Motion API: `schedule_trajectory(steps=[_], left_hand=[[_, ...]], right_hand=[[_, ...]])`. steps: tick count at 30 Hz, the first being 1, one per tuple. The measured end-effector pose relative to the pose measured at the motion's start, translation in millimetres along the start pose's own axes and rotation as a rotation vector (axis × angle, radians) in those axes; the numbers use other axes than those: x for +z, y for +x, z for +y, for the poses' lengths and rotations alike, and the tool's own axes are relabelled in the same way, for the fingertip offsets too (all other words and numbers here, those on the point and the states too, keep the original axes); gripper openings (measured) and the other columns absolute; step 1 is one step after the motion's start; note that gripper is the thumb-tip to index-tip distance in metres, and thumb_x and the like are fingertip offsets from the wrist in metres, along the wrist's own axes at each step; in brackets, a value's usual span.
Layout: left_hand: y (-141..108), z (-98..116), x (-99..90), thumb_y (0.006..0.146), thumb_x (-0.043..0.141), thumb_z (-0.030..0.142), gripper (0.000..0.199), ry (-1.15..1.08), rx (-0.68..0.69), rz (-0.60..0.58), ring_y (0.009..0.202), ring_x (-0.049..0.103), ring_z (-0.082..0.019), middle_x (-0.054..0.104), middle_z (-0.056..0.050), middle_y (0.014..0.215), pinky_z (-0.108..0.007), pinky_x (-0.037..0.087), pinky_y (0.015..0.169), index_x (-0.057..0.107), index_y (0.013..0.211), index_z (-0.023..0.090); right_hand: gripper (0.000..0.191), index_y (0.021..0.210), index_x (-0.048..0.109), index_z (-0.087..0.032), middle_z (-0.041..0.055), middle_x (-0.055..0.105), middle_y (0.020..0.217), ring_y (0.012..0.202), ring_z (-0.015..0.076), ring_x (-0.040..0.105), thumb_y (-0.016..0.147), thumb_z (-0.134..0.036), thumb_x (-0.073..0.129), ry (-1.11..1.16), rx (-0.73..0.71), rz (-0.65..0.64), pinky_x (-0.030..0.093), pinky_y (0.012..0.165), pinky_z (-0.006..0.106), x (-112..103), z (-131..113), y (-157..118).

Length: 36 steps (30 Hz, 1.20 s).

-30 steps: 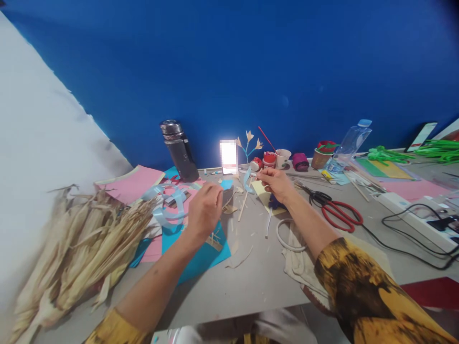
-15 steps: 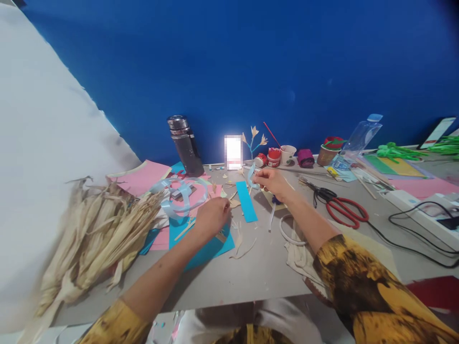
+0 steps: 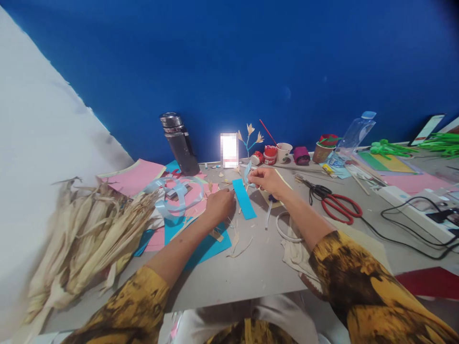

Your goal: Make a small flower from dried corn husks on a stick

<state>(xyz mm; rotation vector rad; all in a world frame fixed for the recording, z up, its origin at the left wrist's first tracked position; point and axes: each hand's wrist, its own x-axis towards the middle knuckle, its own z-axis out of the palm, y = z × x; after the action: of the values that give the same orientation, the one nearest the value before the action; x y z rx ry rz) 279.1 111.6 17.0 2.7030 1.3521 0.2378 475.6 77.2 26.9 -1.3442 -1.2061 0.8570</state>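
My right hand (image 3: 264, 180) pinches the base of a small branch of pale husk flowers (image 3: 250, 129) on light-blue stems, near a light-blue ribbon piece. My left hand (image 3: 221, 204) is closed beside the left edge of a bright blue paper strip (image 3: 244, 199); what its fingertips hold, if anything, is hidden. Under my left forearm lies a blue sheet (image 3: 206, 251) with husk scraps on it. A loose coil of light-blue ribbon (image 3: 182, 198) rests on pink paper to the left.
Dried corn husks (image 3: 89, 239) are heaped at the left. A dark thermos (image 3: 179, 145) stands by the wall. Right of my hands are a paper cup (image 3: 284, 152), red-handled scissors (image 3: 342, 209), a clear bottle (image 3: 353, 138) and a white power strip (image 3: 416, 212) with a black cable.
My left hand has moved forward and right, up to the blue strip. My right hand keeps its pinch near the flower stem. The whole view has shifted slightly.
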Motion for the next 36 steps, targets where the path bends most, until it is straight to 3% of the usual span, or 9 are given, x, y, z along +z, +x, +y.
schedule_trajectory(steps=[3, 5, 9, 13, 18, 23, 30, 36], left_hand=[[-2, -10, -11.2, 0.080, 0.056, 0.020, 0.012, -0.251, -0.034, 0.101, 0.075, 0.061, -0.022, 0.066, -0.008, 0.077, -0.029, 0.040, 0.066, 0.062, 0.070, 0.018], [-8, -16, -20.0, 0.077, 0.059, 0.021, 0.013, -0.598, -0.081, 0.118, 0.060, 0.054, -0.016, 0.059, -0.003, 0.062, -0.026, 0.038, 0.057, 0.058, 0.064, 0.018], [-23, -18, -29.1, 0.074, 0.068, 0.031, 0.021, -1.395, -0.290, -0.053, 0.047, 0.045, -0.009, 0.052, 0.003, 0.056, -0.019, 0.030, 0.043, 0.053, 0.067, 0.018], [-33, -15, -25.0, 0.068, 0.076, 0.021, 0.022, -1.784, -0.385, -0.137, 0.048, 0.049, -0.006, 0.053, 0.004, 0.059, -0.015, 0.033, 0.041, 0.056, 0.074, 0.015], [-37, -15, -20.0, 0.071, 0.071, 0.008, 0.023, -1.957, -0.421, -0.121, 0.052, 0.056, -0.007, 0.060, 0.000, 0.065, -0.016, 0.045, 0.047, 0.064, 0.092, 0.014], [-39, -14, -20.8, 0.071, 0.071, 0.005, 0.015, -2.013, -0.374, -0.153, 0.055, 0.058, -0.008, 0.060, -0.001, 0.063, -0.015, 0.046, 0.047, 0.066, 0.083, 0.011], [-39, -16, -16.4, 0.065, 0.077, 0.005, 0.021, -2.090, -0.354, -0.123, 0.060, 0.060, -0.009, 0.066, -0.004, 0.078, -0.017, 0.046, 0.047, 0.061, 0.077, 0.012], [-37, -13, -13.0, 0.068, 0.075, 0.004, 0.016, -2.121, -0.445, -0.049, 0.057, 0.058, -0.007, 0.064, -0.003, 0.072, -0.015, 0.046, 0.048, 0.062, 0.075, 0.010]], right_hand=[[0.013, 0.064, 0.068, -0.019, 0.0013, 0.065, 0.064, 0.051, 0.0093, 0.049, 0.067, -0.029, 0.074, 0.018, 0.013, -0.012, 0.033, 0.043, 0.021, -1, -1, 0], [0.015, 0.065, 0.067, -0.019, 0.0008, 0.064, 0.063, 0.052, 0.0091, 0.049, 0.065, -0.031, 0.077, 0.069, 0.058, -0.009, 0.031, 0.043, 0.020, 1, -4, -1], [0.028, 0.068, 0.065, -0.017, 0.0013, 0.066, 0.068, 0.050, 0.0067, 0.044, 0.058, -0.037, 0.083, 0.284, 0.171, -0.099, 0.026, 0.040, 0.018, 12, -11, -8], [0.036, 0.070, 0.065, -0.016, 0.0014, 0.066, 0.068, 0.050, 0.0063, 0.043, 0.052, -0.038, 0.087, 0.374, 0.195, -0.198, 0.024, 0.040, 0.017, 28, -19, -18], [0.033, 0.070, 0.066, -0.017, -0.0021, 0.059, 0.061, 0.051, 0.0073, 0.043, 0.058, -0.041, 0.085, 0.349, 0.146, -0.221, 0.027, 0.042, 0.019, 40, -22, -26], [0.029, 0.071, 0.066, -0.017, -0.0033, 0.055, 0.059, 0.052, 0.0074, 0.043, 0.063, -0.039, 0.083, 0.338, 0.122, -0.265, 0.026, 0.044, 0.019, 43, -20, -29], [0.034, 0.070, 0.065, -0.016, -0.0001, 0.061, 0.066, 0.051, 0.0061, 0.041, 0.061, -0.042, 0.085, 0.399, 0.136, -0.187, 0.028, 0.044, 0.019, 42, -19, -27], [0.036, 0.069, 0.065, -0.016, -0.0005, 0.058, 0.067, 0.052, 0.0059, 0.039, 0.058, -0.041, 0.087, 0.510, 0.139, -0.163, 0.024, 0.043, 0.019, 48, -28, -32]])
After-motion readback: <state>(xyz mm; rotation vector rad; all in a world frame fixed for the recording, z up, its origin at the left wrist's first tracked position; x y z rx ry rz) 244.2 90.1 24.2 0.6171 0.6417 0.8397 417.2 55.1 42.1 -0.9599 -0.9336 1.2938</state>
